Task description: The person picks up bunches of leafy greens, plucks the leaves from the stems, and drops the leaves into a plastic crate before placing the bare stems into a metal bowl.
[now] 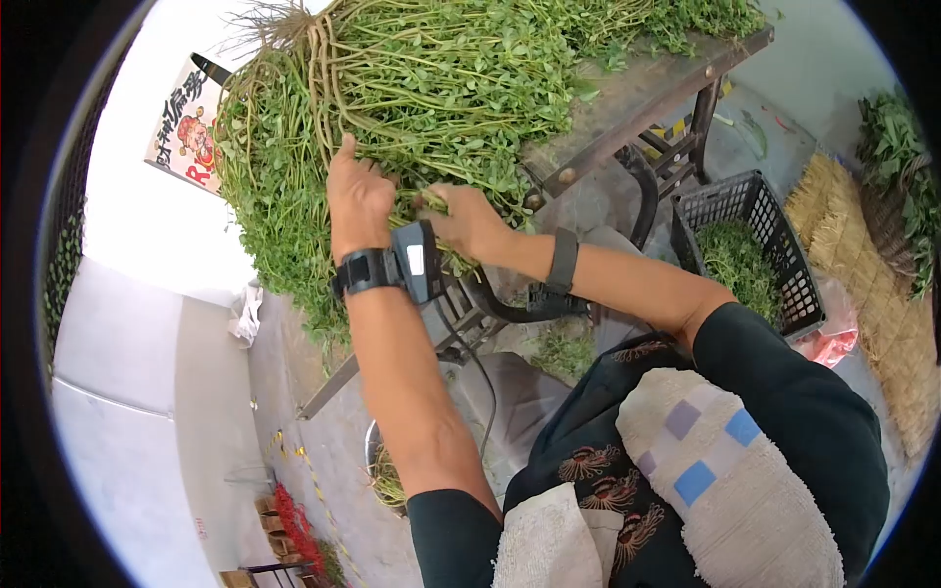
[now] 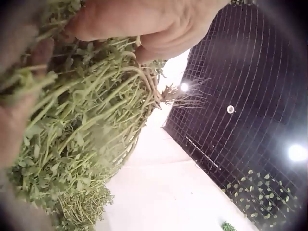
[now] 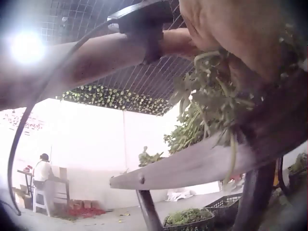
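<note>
A large heap of leafy green stems with thin brown roots covers the table's left part. My left hand is at the heap's near edge, its fingers partly among the stems, the thumb raised. Close beside it, my right hand grips a small bunch of stems. In the left wrist view, the left hand lies over the stems near the roots. The right wrist view has the right hand with leafy stems hanging below it.
The wooden table has a metal frame. A black crate with greens stands on the floor at right, by a woven mat. A bowl stands below the table. A seated person is far off.
</note>
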Demonstrator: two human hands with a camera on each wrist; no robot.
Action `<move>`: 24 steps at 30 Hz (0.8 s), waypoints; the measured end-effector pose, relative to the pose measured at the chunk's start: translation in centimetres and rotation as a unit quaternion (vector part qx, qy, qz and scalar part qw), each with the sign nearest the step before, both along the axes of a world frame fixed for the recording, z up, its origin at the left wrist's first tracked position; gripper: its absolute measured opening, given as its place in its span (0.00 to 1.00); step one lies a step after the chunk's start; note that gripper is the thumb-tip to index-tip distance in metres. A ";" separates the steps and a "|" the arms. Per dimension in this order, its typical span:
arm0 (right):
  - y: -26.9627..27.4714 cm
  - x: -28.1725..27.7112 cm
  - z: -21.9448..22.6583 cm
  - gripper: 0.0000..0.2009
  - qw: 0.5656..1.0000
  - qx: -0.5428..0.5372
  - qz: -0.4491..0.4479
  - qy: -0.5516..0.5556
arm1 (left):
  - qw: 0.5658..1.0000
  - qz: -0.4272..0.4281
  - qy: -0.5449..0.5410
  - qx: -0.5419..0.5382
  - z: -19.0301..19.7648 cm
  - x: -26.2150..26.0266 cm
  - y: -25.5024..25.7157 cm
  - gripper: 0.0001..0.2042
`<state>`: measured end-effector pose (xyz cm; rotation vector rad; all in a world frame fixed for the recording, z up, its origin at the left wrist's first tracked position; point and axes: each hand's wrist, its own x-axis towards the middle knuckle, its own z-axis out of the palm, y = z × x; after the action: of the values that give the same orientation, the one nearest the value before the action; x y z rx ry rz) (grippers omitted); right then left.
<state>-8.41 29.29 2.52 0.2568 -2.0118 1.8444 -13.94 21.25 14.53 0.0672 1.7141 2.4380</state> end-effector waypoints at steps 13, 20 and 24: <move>6.5 -1.1 4.5 0.13 0.980 -0.178 0.067 -0.054 | 0.991 -0.049 0.048 0.112 -3.0 -3.4 -4.6 0.17; 7.7 -1.2 4.4 0.11 0.978 -0.169 0.096 -0.080 | 0.995 -0.051 0.060 0.057 -2.8 -1.4 -5.4 0.13; 7.3 -1.2 4.5 0.12 0.985 -0.129 0.097 -0.056 | 0.998 -0.030 0.053 0.024 -2.9 -1.2 -5.3 0.08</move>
<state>-9.65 36.63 7.06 0.2899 -1.8468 2.2620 -15.10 15.92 11.68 0.2543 1.6678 2.4729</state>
